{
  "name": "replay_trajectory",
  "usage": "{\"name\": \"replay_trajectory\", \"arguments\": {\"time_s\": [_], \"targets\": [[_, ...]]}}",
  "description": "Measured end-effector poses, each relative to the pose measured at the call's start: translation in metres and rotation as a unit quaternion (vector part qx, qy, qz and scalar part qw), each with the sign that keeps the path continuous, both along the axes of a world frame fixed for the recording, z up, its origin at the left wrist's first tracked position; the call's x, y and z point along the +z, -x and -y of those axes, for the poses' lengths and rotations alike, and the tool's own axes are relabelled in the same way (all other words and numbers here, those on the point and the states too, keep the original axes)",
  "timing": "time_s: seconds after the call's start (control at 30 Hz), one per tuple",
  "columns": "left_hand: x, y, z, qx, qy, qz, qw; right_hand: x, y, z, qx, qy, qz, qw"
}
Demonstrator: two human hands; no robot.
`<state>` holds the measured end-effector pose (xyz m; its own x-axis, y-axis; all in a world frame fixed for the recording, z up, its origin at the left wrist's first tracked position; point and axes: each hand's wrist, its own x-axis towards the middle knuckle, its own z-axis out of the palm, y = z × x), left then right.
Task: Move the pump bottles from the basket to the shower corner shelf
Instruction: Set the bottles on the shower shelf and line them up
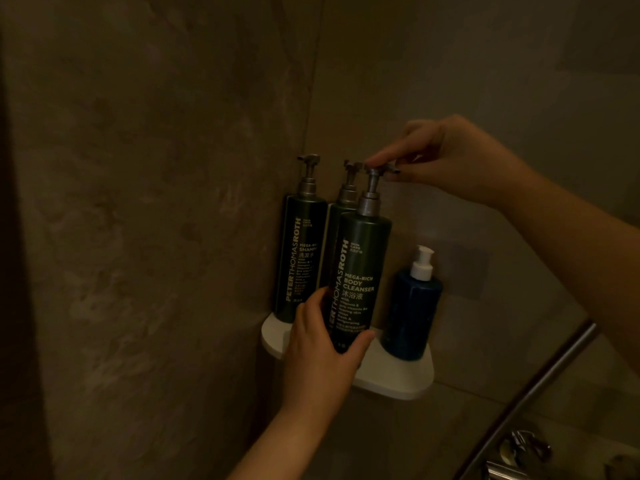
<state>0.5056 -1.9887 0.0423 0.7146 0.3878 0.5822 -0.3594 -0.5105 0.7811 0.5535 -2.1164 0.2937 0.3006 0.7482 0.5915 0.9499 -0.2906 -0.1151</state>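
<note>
A white corner shelf [394,379] is fixed where two dim stone walls meet. On it stand a dark green shampoo pump bottle [301,258] at the left, a second dark green bottle [341,209] mostly hidden behind the front one, and a shorter blue bottle with a white pump [412,317] at the right. The dark green body cleanser bottle [360,271] is upright at the shelf's front. My left hand [322,351] wraps around its lower part. My right hand [450,161] pinches its metal pump head from above.
A metal rail [526,396] runs diagonally at the lower right, with chrome shower fittings [516,455] below it. Stone walls close in on both sides of the shelf. The basket is out of view.
</note>
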Motion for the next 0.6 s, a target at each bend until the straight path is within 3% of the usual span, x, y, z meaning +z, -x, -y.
{"name": "replay_trajectory", "arguments": {"time_s": [0.27, 0.6], "targets": [[-0.0004, 0.0048, -0.0114, -0.108, 0.025, -0.026, 0.994, -0.0014, -0.0017, 0.0003, 0.003, -0.008, -0.016, 1.000], [0.0004, 0.0005, -0.0071, -0.042, 0.064, -0.009, 0.997, -0.0029, -0.0047, -0.0046, -0.011, -0.003, 0.008, 1.000]]}}
